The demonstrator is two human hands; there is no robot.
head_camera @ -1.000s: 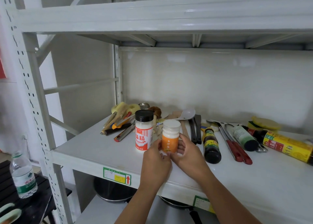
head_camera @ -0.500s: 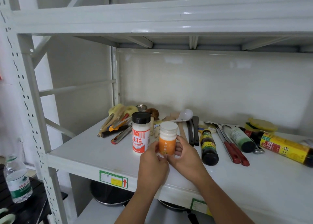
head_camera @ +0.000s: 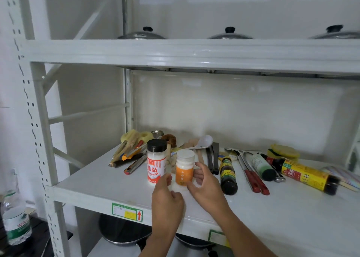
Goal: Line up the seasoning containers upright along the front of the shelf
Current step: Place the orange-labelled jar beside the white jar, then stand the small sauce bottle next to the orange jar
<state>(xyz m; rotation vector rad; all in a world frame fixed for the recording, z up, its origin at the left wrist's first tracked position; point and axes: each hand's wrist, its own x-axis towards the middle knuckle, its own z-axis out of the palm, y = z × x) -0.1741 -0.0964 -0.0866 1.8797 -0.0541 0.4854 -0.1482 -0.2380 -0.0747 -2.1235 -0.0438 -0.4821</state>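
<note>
A small jar with an orange label and white lid (head_camera: 184,171) stands upright near the front of the white shelf (head_camera: 116,184). My right hand (head_camera: 207,188) cups its right side, thumb and fingers against it. My left hand (head_camera: 167,198) sits just left of the jar, slightly apart from it, fingers loosely curled. A white shaker with a black cap and red label (head_camera: 155,164) stands upright right beside the jar. A dark sauce bottle (head_camera: 228,176), a green-labelled bottle (head_camera: 262,166) and a yellow-labelled bottle (head_camera: 305,176) lie on their sides to the right.
Loose utensils lie behind the jars: a white spoon (head_camera: 204,141), red-handled tongs (head_camera: 254,180), brushes and peelers (head_camera: 132,149), a yellow sponge (head_camera: 284,151). Pot lids (head_camera: 229,35) sit on the upper shelf, pans (head_camera: 124,231) below. A water bottle (head_camera: 16,224) stands at far left.
My left hand has come off the orange jar and drawn back a little. The jar stays upright beside the shaker. My head has tilted up, bringing the upper shelf into view.
</note>
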